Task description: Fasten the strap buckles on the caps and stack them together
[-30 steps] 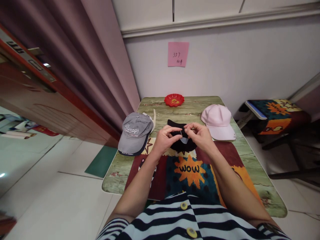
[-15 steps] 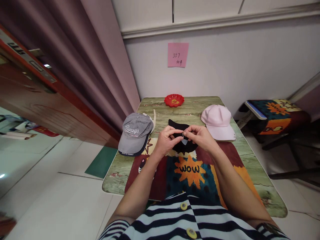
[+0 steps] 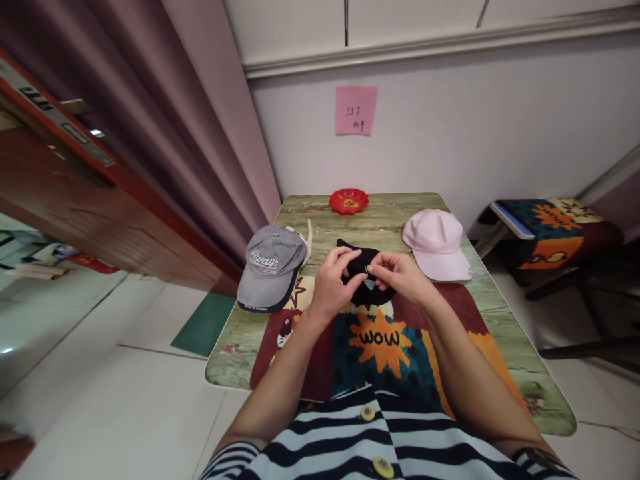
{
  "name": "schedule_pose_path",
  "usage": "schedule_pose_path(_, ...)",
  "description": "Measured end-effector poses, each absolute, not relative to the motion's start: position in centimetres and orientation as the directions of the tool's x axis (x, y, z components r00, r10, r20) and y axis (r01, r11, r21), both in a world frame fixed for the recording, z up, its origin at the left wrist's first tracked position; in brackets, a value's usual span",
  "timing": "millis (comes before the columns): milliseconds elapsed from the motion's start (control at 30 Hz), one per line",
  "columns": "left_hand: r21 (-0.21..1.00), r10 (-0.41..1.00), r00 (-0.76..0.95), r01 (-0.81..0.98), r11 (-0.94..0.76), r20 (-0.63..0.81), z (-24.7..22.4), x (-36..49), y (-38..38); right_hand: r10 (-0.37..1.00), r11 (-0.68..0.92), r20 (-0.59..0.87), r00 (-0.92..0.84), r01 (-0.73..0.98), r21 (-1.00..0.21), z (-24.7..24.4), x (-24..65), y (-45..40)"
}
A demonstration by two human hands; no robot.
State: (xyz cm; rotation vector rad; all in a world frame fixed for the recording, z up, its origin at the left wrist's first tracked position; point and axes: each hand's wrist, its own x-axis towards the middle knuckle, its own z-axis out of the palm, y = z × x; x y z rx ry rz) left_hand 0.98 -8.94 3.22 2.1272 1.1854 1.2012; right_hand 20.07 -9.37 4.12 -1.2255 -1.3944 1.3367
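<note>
A black cap [image 3: 367, 256] lies between my two hands at the middle of the table, partly hidden by my fingers. On its strap shows a small shiny metal buckle [image 3: 367, 270]. My left hand [image 3: 333, 283] is closed on the cap's strap from the left, its thumb close to the buckle. From the right, my right hand [image 3: 404, 277] pinches the strap by the buckle between thumb and fingers. Left of my hands sits a grey cap [image 3: 273, 263] with a dark-edged brim and a loose pale strap. A pale pink cap [image 3: 435, 240] sits on the right.
A red scalloped dish [image 3: 349, 201] stands at the table's far edge. Under my hands lies a colourful "WOW" cloth [image 3: 380, 340] on the green wood-patterned table [image 3: 233, 353]. A wooden door [image 3: 100, 193] and curtain are at left; a cloth-covered stool [image 3: 555, 230] is at right.
My left fingers have shifted and curled more around the strap, with the index finger drawn back from the buckle. My right hand stays nearly in place. The other caps have not moved.
</note>
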Motion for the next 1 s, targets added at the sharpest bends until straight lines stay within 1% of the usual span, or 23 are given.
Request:
schedule_pose_path(67,0.633,0.818,0.213,0.541,-0.554,0.534,3.6,1.1,-9.3,0.981,-0.037,-0.057,-0.184,0.108,-0.993,4.3,20.0,-9.4)
schedule_pose_path(133,0.589,0.804,0.234,0.574,-0.568,0.547,4.0,1.2,-9.6,0.981,-0.034,-0.055,-0.185,0.111,-0.993,4.4,20.0,-9.4)
schedule_pose_path(200,0.587,0.805,0.273,0.569,-0.576,0.526,4.2,1.3,-9.8,0.982,-0.029,-0.050,-0.183,0.117,-0.993,4.5,19.9,-9.4)
schedule_pose_path(267,0.640,0.832,0.269,0.540,-0.547,0.485,4.2,1.4,-9.9,0.983,-0.019,-0.041,-0.178,0.121,-0.992,4.5,19.9,-9.4)
schedule_pose_path(333,0.735,0.880,0.222,0.486,-0.473,0.419,4.0,1.5,-9.8,0.984,-0.006,-0.027,-0.178,0.116,-0.993,4.4,19.9,-9.4)
schedule_pose_path(433,0.901,0.955,0.160,0.322,-0.290,0.250,3.7,1.7,-9.5,0.984,0.019,-0.002,-0.179,0.115,-0.993,4.2,20.0,-9.4)
schedule_pose_path(500,0.972,0.980,0.162,0.181,-0.148,0.119,3.5,1.8,-9.4,0.984,0.039,0.013,-0.175,0.141,-0.989,4.1,20.1,-9.5)
schedule_pose_path(567,0.997,0.983,0.181,0.076,-0.034,0.020,3.4,1.9,-9.3,0.986,0.072,0.040,-0.164,0.195,-0.978,3.9,20.1,-9.5)
schedule_pose_path(667,0.998,0.982,0.183,0.033,0.046,-0.051,3.4,1.8,-9.2,0.985,0.143,0.105,-0.135,0.312,-0.939,4.0,19.9,-9.7)
schedule_pose_path(767,0.997,0.984,0.162,0.038,0.066,-0.072,3.5,1.9,-9.2,0.977,0.213,0.190,-0.097,0.422,-0.881,4.3,19.6,-10.0)
schedule_pose_path(867,0.996,0.984,0.155,0.012,0.086,-0.087,3.6,1.9,-9.2,0.957,0.281,0.276,-0.085,0.496,-0.821,4.6,19.3,-10.2)
schedule_pose_path(933,0.995,0.983,0.159,-0.015,0.099,-0.096,3.6,1.9,-9.1,0.947,0.309,0.308,-0.089,0.516,-0.799,4.7,19.1,-10.3)
schedule_pose_path(1000,0.994,0.981,0.167,-0.036,0.107,-0.099,3.6,1.9,-9.0,0.947,0.309,0.311,-0.083,0.509,-0.803,4.6,19.1,-10.2)
